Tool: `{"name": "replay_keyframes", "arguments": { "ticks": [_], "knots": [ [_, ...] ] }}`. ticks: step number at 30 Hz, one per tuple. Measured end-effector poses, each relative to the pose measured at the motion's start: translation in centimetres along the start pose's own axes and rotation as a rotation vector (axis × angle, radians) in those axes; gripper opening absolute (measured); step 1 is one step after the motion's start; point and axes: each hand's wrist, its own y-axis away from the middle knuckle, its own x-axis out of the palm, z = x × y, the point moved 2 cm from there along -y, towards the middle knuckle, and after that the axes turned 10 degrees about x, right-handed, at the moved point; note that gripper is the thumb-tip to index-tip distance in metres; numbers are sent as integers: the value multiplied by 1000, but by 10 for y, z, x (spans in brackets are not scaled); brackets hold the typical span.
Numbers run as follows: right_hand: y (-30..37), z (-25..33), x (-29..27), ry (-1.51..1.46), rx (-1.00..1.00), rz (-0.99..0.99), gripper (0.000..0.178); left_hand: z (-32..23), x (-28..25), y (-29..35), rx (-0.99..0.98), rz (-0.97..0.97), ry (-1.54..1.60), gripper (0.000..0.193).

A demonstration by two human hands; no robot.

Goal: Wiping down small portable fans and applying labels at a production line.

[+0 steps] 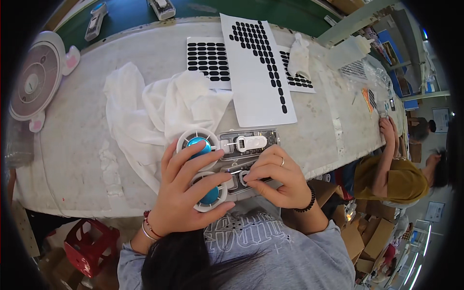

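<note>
Two small handheld fans with clear bodies, white ring heads and blue hubs lie side by side at the table's near edge. The upper fan (252, 143) shows a white oval piece and dark circuitry in its body. My left hand (181, 193) spreads over both heads and steadies the lower fan (211, 195), its thumb along that ring. Over the lower fan's body, my right hand (280, 176) is closed in a pinch. Its fingers partly cover the body, and what they pinch is hidden. A crumpled white cloth (164, 108) lies just beyond the fans.
Sheets of black oval stickers (255, 72) lie beyond the cloth. A round fan with ears (36, 79) stands at the left. Two more devices (96, 21) rest on the green surface behind. A red stool (90, 245) is below left; a co-worker (394, 176) sits at the right.
</note>
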Motion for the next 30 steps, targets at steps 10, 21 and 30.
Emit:
{"name": "replay_keyframes", "arguments": {
  "ticks": [10,21,30],
  "knots": [
    [1,-3,7,147,-105,-106,24,-1,2,0,-3,-12,-12,39],
    [6,-8,11,196,-152,-135,29,-3,1,-1,-14,-20,-24,37],
    [14,-12,8,245,-203,-133,38,-2,3,0,61,28,-18,38]
  ]
}}
